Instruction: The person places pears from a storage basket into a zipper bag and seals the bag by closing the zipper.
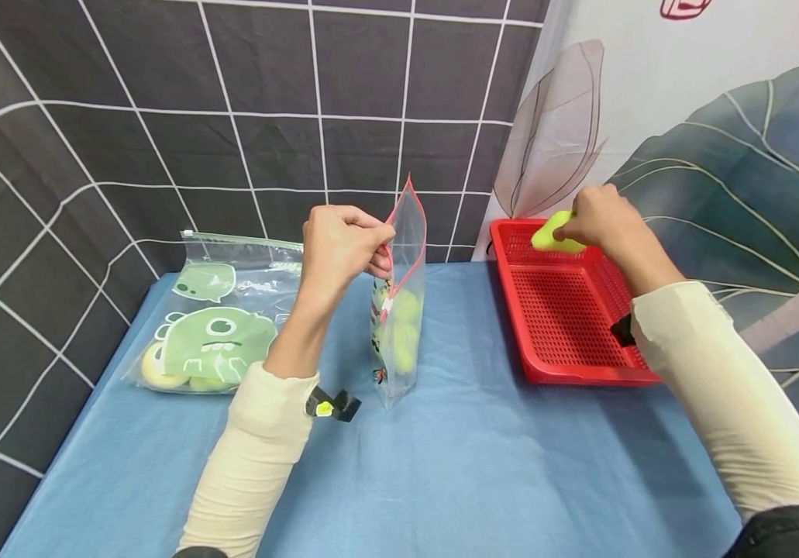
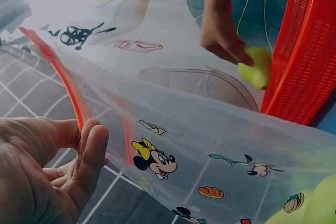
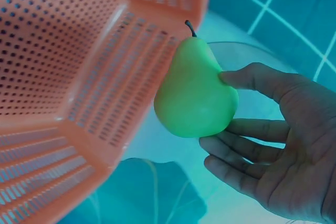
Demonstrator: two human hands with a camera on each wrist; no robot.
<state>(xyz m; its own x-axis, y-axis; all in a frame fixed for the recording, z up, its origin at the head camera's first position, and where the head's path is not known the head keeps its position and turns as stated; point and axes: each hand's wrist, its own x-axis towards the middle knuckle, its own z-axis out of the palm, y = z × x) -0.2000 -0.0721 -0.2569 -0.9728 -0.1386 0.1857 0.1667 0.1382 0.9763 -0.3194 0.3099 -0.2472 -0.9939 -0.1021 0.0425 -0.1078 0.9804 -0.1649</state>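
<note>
My right hand holds a yellow-green pear above the far end of a red plastic basket. In the right wrist view the thumb and fingers grip the pear by its side, its dark stem free. With my left hand I pinch the red-edged rim of a clear zip bag, which stands upright with its mouth parted. Cartoon prints cover the bag in the left wrist view. Yellow-green fruit lies in its lower part.
A second clear zip bag with a green cartoon print stands at the left, with yellow and green fruit inside. A blue cloth covers the table. Behind it hangs a dark gridded curtain, with a patterned white sheet at the right.
</note>
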